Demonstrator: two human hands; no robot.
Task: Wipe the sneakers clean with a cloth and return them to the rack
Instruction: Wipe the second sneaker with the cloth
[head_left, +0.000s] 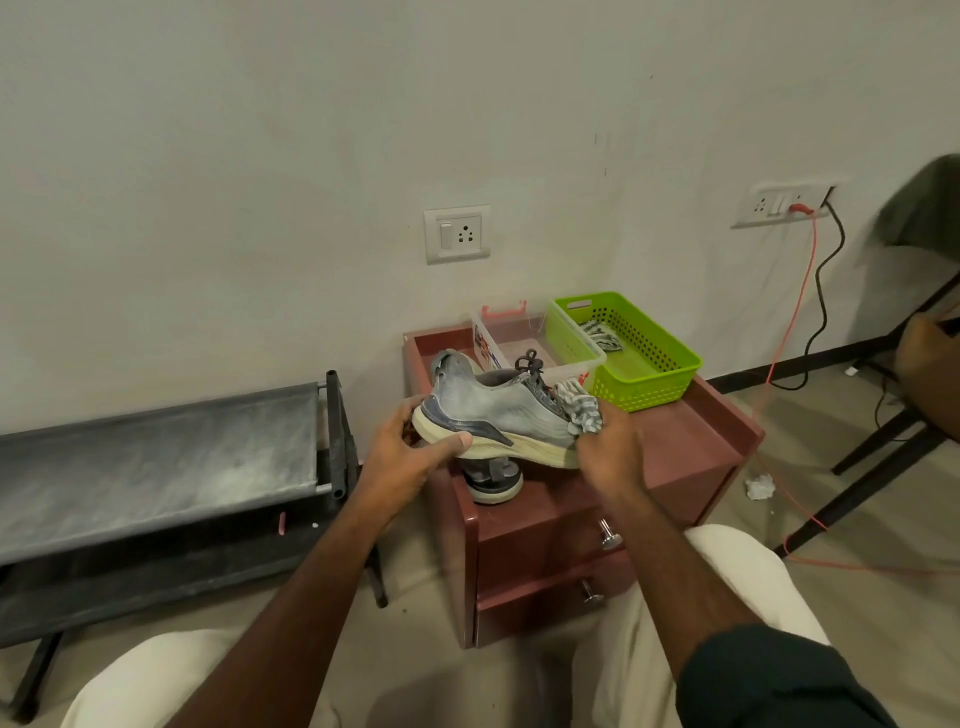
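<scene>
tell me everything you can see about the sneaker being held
The sneaker is a dusty grey-blue low-top with dark navy trim at the heel, dark laces and a thick off-white sole. It is held side-on above the red cabinet, heel to the left, toe to the right. The left hand grips its heel and sole; the right hand presses a striped cloth against its toe. A second sneaker sits just beneath it.

Soft, even indoor light is cast with faint shadows, wide-angle bending is seen at the edges, and slight blur is noticed at far right.
</scene>
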